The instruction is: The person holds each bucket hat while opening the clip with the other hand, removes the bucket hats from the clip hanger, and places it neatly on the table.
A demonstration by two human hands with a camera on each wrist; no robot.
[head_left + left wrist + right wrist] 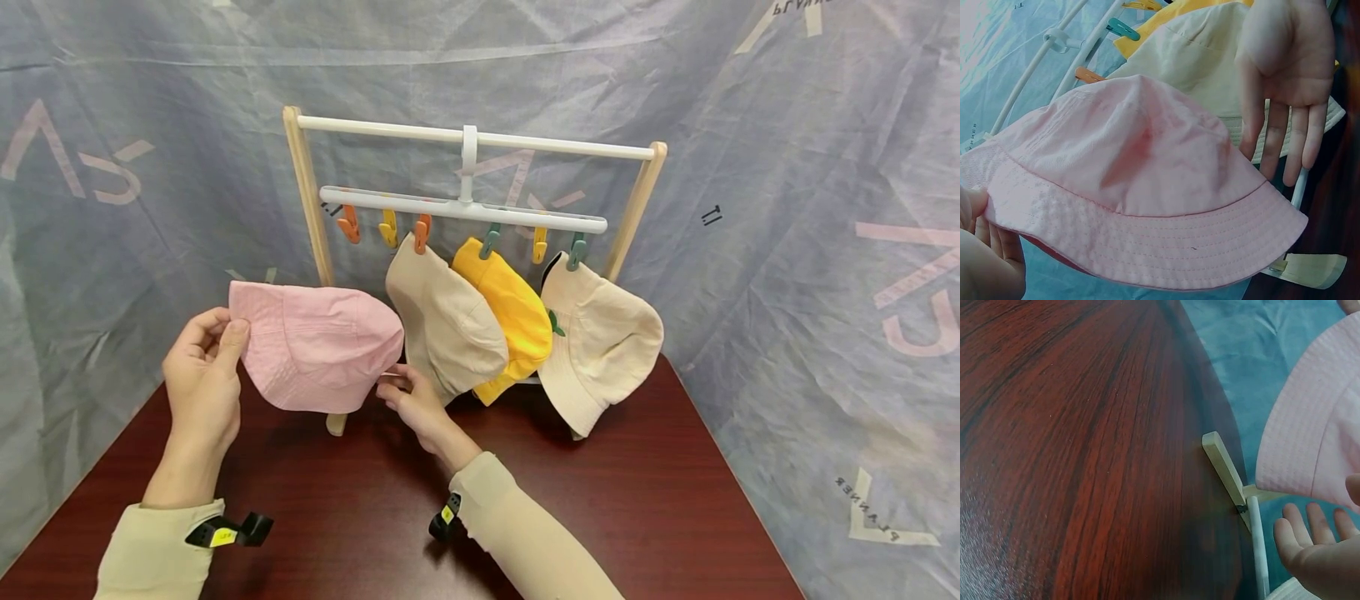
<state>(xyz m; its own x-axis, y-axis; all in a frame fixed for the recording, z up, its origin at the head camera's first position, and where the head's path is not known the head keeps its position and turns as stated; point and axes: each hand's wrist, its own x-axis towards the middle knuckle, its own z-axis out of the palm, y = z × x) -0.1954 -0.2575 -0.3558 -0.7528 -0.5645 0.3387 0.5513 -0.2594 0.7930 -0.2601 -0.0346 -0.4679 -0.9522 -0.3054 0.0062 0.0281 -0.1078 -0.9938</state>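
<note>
A pink bucket hat (322, 342) is held up in front of the rack's left post, its brim edge pinched by my left hand (204, 375). In the left wrist view the thumb and fingers of my left hand (991, 250) grip the brim of the pink hat (1141, 156). My right hand (420, 408) is at the crown's lower right side, fingers loosely extended; whether they touch the fabric I cannot tell. The right wrist view shows my right hand (1325, 550) palm up, fingers spread, below the pink hat (1316, 425).
On the wooden rack (303, 183), a white hanger (390, 202) carries coloured clips. A beige hat (450, 325), a yellow hat (517, 308) and a cream hat (600, 342) hang from it. An orange clip (348, 225) and two yellow clips hold nothing. The rack stands on a dark red table (645, 500).
</note>
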